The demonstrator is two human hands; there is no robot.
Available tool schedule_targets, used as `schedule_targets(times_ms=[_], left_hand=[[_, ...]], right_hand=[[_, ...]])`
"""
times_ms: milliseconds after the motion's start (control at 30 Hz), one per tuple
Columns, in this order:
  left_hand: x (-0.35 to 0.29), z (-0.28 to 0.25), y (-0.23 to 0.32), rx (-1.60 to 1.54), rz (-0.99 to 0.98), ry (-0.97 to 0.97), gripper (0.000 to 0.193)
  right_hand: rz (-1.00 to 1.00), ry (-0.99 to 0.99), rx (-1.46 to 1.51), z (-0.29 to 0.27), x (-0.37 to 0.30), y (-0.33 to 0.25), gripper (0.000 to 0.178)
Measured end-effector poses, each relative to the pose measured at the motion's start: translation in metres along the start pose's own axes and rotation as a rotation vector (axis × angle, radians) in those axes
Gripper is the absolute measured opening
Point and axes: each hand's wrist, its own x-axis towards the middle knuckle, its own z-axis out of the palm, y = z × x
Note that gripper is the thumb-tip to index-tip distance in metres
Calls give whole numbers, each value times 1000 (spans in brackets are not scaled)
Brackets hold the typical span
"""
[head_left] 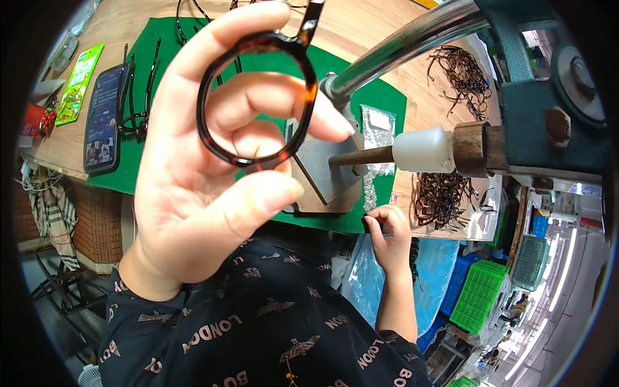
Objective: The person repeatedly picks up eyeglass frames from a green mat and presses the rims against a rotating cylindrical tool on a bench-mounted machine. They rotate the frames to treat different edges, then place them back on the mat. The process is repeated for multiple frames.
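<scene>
Close in front of me, my left hand (187, 174) holds up a brown tortoiseshell eyeglass frame (309, 97). One round rim shows whole, and the frame runs out of the picture at the top. The fingers curl behind and around this rim, partly seen through its opening. Lower right, at the front edge of the green mat (380, 80), is my right hand (390, 235), fingers bent together. A small dark bit shows at its fingertips; what it is I cannot make out. Just beyond lies a clear plastic bag (378, 129) of small shiny pieces.
A bench press (535, 129) with a white collar (422, 149) and metal rod reaches in from the right over a metal plate (329, 180). Tortoiseshell eyewear parts form two piles (461, 74). A phone (103, 122), green packet (80, 84) and dark glasses (135, 122) lie left.
</scene>
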Motion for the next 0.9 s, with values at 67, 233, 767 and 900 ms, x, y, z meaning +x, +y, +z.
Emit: schedule_targets(times_ms=[67,233,767,900], left_hand=[[-5,2,-5,-104,-26,8,95],[-6,9,-15,-120,66,-124,100],[-12,10,-13,-118,-89,-37,96],[-10,10,-13,-100,-67,-71,96]], right_hand=[[24,20,44,-1,-2,0,9],[-20,-8,-17,0,0,7,10],[32,-20,31,-3,0,8,9],[-27,-68,-41,-5,3,9,11]])
